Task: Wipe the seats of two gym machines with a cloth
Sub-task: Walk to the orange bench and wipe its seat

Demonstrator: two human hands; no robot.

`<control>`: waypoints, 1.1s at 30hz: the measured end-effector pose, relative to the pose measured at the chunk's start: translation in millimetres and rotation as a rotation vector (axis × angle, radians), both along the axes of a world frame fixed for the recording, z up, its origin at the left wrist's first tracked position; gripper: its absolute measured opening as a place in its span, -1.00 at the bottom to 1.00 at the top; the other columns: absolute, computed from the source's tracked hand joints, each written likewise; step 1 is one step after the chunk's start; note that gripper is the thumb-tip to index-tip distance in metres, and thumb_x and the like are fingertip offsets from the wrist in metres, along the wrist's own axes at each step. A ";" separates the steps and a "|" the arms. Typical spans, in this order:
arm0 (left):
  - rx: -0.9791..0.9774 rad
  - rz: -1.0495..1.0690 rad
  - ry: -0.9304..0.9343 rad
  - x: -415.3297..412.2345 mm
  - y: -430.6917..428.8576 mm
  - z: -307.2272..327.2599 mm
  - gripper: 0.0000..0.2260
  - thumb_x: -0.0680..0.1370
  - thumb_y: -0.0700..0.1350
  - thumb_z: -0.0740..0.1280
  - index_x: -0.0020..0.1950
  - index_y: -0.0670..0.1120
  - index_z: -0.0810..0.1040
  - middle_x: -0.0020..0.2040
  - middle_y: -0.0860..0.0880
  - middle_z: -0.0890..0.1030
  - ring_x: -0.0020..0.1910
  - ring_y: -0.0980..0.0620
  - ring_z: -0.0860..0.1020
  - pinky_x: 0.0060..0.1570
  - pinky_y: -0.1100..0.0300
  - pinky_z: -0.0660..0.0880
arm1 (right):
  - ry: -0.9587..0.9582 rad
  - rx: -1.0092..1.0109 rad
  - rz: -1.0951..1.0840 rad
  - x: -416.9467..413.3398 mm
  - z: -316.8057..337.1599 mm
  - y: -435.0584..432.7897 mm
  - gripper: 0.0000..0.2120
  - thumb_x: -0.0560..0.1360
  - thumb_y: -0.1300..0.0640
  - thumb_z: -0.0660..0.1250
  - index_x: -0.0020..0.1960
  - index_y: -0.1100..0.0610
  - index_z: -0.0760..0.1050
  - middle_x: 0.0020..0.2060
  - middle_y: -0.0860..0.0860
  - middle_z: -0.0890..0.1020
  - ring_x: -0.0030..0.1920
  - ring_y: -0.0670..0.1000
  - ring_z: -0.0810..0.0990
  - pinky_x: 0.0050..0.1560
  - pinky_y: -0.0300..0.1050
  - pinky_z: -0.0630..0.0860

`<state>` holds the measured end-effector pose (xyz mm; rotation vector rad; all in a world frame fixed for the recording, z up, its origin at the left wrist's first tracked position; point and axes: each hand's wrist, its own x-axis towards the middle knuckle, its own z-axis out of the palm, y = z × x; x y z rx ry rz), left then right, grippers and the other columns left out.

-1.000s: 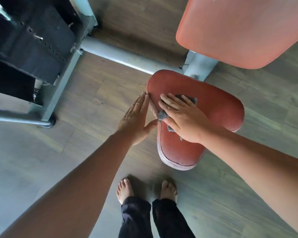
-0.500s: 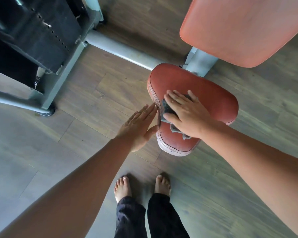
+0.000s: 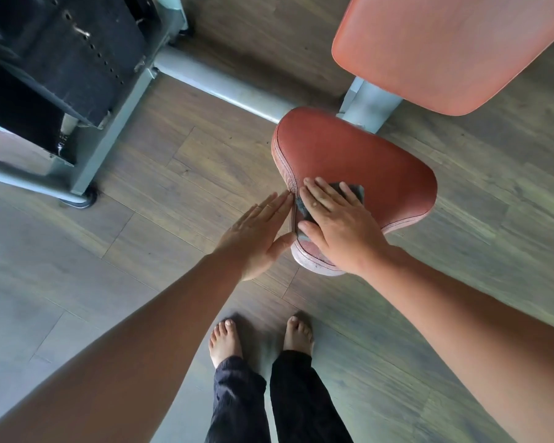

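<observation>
A red padded seat (image 3: 359, 155) of a gym machine stands in front of me, its near edge worn pale. My right hand (image 3: 336, 225) lies flat on the seat's near left part and presses a grey cloth (image 3: 354, 191) onto it; most of the cloth is hidden under the palm. My left hand (image 3: 258, 233) is held flat with fingers together against the seat's left side edge, holding nothing.
The red backrest pad (image 3: 445, 49) hangs above and behind the seat on a grey post (image 3: 368, 102). A grey frame tube (image 3: 218, 84) runs left to a black weight stack (image 3: 64, 52). My bare feet (image 3: 259, 340) stand on the wooden floor.
My right hand has slid the cloth along the seat's near left part, back and forth. My left hand stays against the seat's left edge. The camera view has shifted slightly.
</observation>
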<state>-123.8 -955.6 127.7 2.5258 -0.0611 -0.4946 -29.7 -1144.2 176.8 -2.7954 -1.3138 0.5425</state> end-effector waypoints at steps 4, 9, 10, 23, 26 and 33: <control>0.004 -0.008 0.014 0.9 1.7 1.0 -0.33 0.68 0.27 -0.05 0.71 0.01 -0.17 0.72 0.08 -0.11 0.68 0.13 -0.15 0.67 0.04 -0.06 | -0.005 -0.070 -0.110 51.3 -15.9 34.1 -0.40 0.69 -0.15 -0.05 0.62 0.14 0.11 0.64 0.05 0.12 0.63 0.05 0.06 0.61 0.11 -0.01; 0.027 -0.072 -0.007 -1.5 6.3 -2.2 -0.30 0.69 0.31 -0.05 0.71 -0.01 -0.17 0.72 0.05 -0.11 0.69 0.10 -0.15 0.67 0.02 -0.02 | -0.049 -0.004 -0.143 2.6 -5.7 24.6 -0.37 0.66 -0.15 -0.10 0.60 0.19 0.16 0.62 0.09 0.17 0.62 0.09 0.11 0.61 0.17 0.02; 0.027 -0.078 -0.006 -2.9 6.4 -2.3 -0.29 0.69 0.31 -0.06 0.71 -0.02 -0.17 0.72 0.04 -0.10 0.69 0.10 -0.15 0.67 0.01 -0.01 | -0.043 0.011 -0.110 -13.2 -1.4 15.0 -0.38 0.66 -0.16 -0.09 0.60 0.18 0.17 0.61 0.08 0.18 0.62 0.08 0.12 0.60 0.17 0.04; 0.056 -0.041 -0.005 -10.5 -5.6 11.7 -0.31 0.68 0.27 -0.05 0.71 -0.02 -0.17 0.72 0.05 -0.10 0.69 0.09 -0.14 0.67 0.02 0.01 | -0.074 0.081 -0.221 -29.0 -6.6 1.0 -0.39 0.66 -0.15 0.00 0.58 0.17 0.23 0.59 0.08 0.25 0.61 0.08 0.18 0.59 0.18 0.10; 0.056 -0.028 -0.022 -10.3 -6.5 10.7 -0.32 0.69 0.24 0.00 0.71 -0.02 -0.15 0.72 0.07 -0.09 0.69 0.11 -0.13 0.66 0.03 0.02 | 0.006 0.076 -0.105 -1.0 -7.3 -15.7 -0.40 0.66 -0.17 -0.05 0.59 0.14 0.23 0.60 0.05 0.24 0.61 0.05 0.16 0.58 0.17 0.12; 0.024 -0.001 -0.057 -12.3 -6.8 5.1 -0.33 0.69 0.27 -0.02 0.72 0.01 -0.09 0.72 0.09 -0.04 0.69 0.12 -0.07 0.65 -0.01 0.08 | -0.075 0.047 -0.388 26.3 -22.4 -0.3 -0.41 0.67 -0.12 -0.01 0.58 0.20 0.20 0.60 0.12 0.24 0.61 0.11 0.15 0.59 0.19 0.05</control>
